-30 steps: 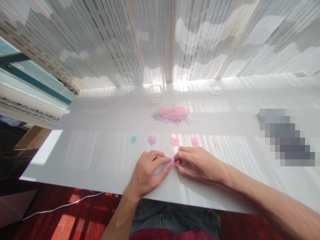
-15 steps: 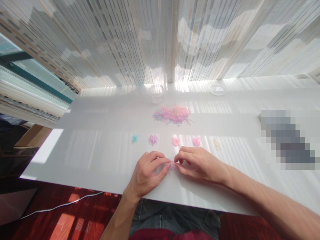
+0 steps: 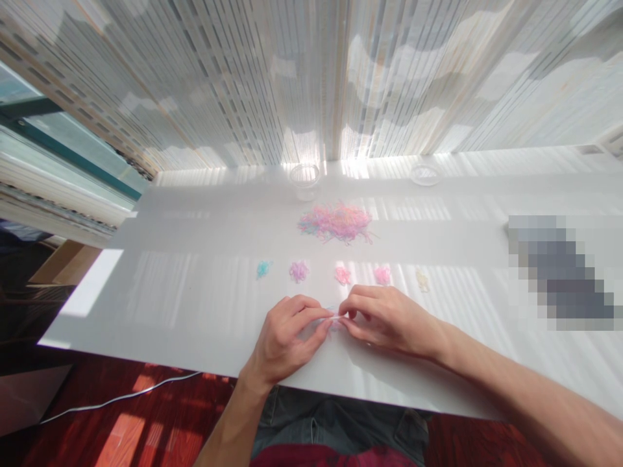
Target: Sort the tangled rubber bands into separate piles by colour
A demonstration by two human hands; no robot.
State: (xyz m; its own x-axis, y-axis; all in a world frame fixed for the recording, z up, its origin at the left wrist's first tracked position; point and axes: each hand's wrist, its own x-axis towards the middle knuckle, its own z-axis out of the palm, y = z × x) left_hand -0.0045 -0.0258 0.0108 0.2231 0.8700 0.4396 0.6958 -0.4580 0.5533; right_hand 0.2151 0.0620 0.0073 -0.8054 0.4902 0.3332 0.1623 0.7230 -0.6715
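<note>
My left hand [image 3: 291, 332] and my right hand [image 3: 392, 319] meet near the table's front edge, thumb and fingers of each pinched together. Between the fingertips is a thin, pale elastic band [image 3: 335, 317], stretched short. A small mixed-colour bunch of bands [image 3: 335, 327] lies just under it, partly hidden by the fingers. Beyond my hands runs a row of small piles: teal [image 3: 263, 269], purple [image 3: 298, 272], coral pink [image 3: 342, 275], bright pink [image 3: 382, 275] and pale yellow [image 3: 422, 280]. Farther back spreads a large mixed heap of bands [image 3: 335, 222].
A clear round tub [image 3: 305, 183] stands behind the heap, with a clear lid [image 3: 425, 174] to its right. The white table [image 3: 170, 227] reaches a striped curtain [image 3: 233, 84]. A pixelated patch covers something on the right. A white cable [image 3: 121, 397] crosses the floor.
My hands stay in nearly the same place, still pinching. The pale band between the fingertips now shows as a straighter line. The piles and heap have not moved.
</note>
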